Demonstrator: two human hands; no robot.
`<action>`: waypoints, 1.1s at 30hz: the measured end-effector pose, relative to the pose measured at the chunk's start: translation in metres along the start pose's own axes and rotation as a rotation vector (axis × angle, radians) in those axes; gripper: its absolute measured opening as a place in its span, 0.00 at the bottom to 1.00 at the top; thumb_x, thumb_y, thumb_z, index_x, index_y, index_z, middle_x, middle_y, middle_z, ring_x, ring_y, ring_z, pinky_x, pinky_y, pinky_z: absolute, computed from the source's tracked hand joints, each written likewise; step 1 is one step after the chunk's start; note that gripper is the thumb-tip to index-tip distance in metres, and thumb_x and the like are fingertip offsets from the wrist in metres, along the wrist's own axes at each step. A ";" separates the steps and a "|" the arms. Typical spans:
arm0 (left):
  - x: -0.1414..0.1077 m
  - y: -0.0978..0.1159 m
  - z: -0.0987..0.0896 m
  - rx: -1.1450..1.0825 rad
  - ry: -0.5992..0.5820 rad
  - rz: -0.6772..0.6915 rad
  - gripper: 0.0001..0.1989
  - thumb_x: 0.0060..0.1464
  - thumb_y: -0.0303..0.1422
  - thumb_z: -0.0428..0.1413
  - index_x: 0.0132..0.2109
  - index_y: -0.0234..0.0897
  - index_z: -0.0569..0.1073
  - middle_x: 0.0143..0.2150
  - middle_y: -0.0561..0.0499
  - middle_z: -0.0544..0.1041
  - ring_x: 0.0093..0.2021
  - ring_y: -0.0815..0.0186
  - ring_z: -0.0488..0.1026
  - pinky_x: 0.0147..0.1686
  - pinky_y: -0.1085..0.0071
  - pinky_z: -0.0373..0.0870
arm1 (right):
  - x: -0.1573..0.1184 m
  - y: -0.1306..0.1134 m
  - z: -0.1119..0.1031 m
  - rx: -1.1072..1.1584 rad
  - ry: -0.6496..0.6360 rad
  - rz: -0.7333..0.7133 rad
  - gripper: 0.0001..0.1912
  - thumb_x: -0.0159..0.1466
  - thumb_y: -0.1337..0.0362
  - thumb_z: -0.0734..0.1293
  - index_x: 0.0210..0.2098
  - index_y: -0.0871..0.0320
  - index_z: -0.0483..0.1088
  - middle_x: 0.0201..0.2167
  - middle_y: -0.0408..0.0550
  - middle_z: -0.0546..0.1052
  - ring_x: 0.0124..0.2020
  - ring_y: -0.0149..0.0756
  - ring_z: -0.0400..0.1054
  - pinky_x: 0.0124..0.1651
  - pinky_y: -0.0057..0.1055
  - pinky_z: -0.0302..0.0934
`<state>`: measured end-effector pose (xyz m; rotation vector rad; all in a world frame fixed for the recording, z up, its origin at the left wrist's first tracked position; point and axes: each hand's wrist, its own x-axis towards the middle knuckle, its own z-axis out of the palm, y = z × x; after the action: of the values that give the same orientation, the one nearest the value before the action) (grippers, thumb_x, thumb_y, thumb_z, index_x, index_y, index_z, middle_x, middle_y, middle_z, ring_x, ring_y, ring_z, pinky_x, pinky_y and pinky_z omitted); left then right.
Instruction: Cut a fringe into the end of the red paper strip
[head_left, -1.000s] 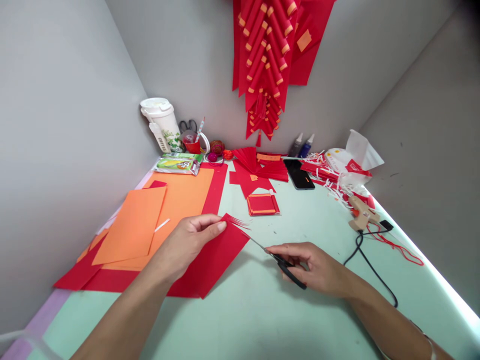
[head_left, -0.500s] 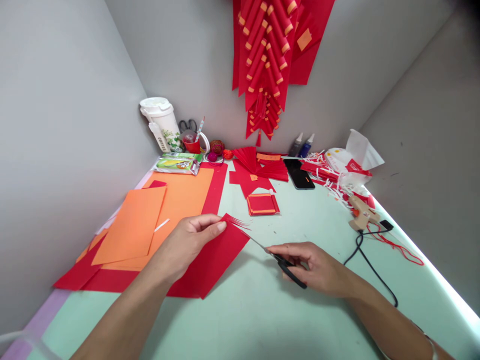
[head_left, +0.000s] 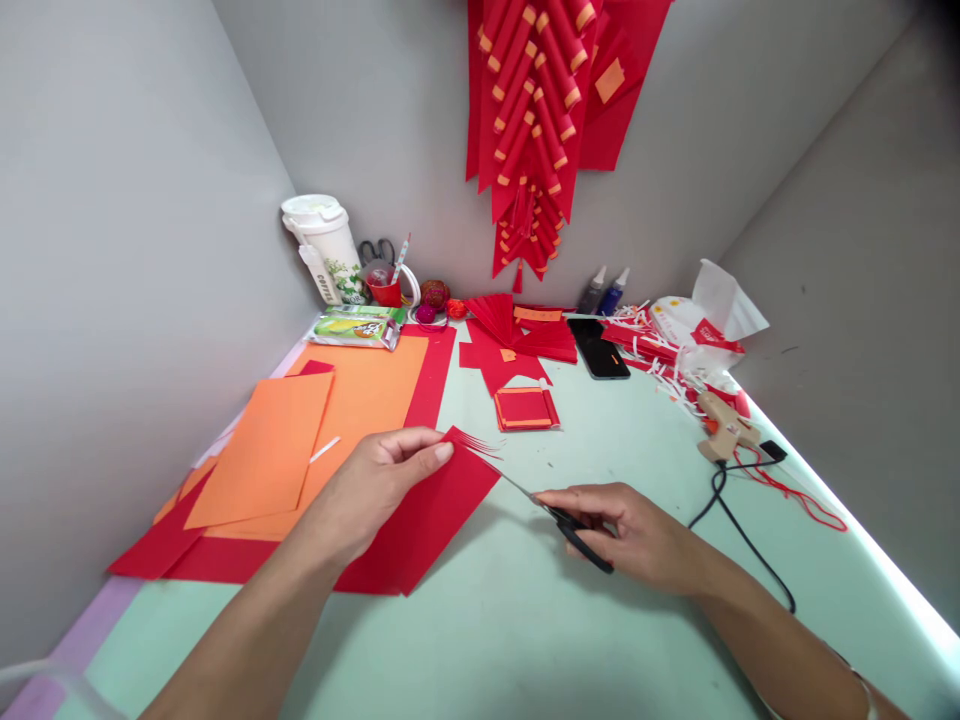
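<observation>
My left hand (head_left: 397, 478) pinches the top corner of a red paper sheet (head_left: 442, 515) between thumb and fingers. Thin cut strips fan out to the right from that corner. My right hand (head_left: 611, 535) is wrapped round the black handles of a pair of scissors (head_left: 574, 530). The blades point up and left, and their tips meet the upper right edge of the red sheet, just below the strips. Below the sheet's left part lie more red paper and orange sheets (head_left: 262, 450).
Behind my hands lie a small red and orange packet (head_left: 526, 409), folded red paper (head_left: 499, 355) and a phone (head_left: 600, 350). A glue gun (head_left: 724, 430) with a black cord lies at the right. A white cup (head_left: 326, 245) stands back left. Red paper firecrackers (head_left: 532, 110) hang on the wall.
</observation>
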<state>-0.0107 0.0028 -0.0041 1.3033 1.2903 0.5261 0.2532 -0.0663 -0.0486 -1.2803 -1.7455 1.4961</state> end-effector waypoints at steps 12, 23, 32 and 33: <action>-0.001 0.005 0.003 0.023 0.006 0.001 0.14 0.49 0.46 0.55 0.37 0.42 0.76 0.32 0.54 0.77 0.29 0.65 0.69 0.26 0.75 0.61 | 0.000 0.002 -0.002 -0.016 -0.003 0.024 0.24 0.59 0.70 0.63 0.55 0.51 0.67 0.39 0.44 0.75 0.34 0.31 0.69 0.33 0.23 0.64; -0.002 0.005 0.008 0.072 -0.027 -0.025 0.18 0.48 0.50 0.55 0.34 0.40 0.75 0.30 0.53 0.76 0.27 0.66 0.69 0.24 0.75 0.60 | 0.001 -0.003 0.000 -0.030 -0.014 -0.012 0.25 0.58 0.71 0.63 0.55 0.52 0.67 0.38 0.44 0.75 0.31 0.30 0.66 0.32 0.23 0.63; -0.003 0.006 0.009 0.048 -0.012 -0.014 0.18 0.47 0.50 0.56 0.33 0.39 0.75 0.29 0.54 0.76 0.26 0.67 0.69 0.24 0.74 0.61 | 0.000 0.000 -0.002 0.005 -0.025 -0.010 0.26 0.59 0.72 0.61 0.56 0.50 0.66 0.45 0.46 0.74 0.40 0.35 0.70 0.36 0.26 0.66; -0.003 0.006 0.009 0.045 -0.010 -0.013 0.18 0.47 0.50 0.56 0.33 0.39 0.75 0.29 0.53 0.76 0.26 0.67 0.70 0.24 0.74 0.61 | 0.000 0.000 -0.002 0.007 -0.026 -0.012 0.26 0.59 0.71 0.61 0.56 0.50 0.66 0.45 0.46 0.74 0.40 0.35 0.70 0.36 0.26 0.66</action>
<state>-0.0017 -0.0016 0.0008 1.3322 1.3079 0.4841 0.2549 -0.0653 -0.0482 -1.2497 -1.7603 1.5175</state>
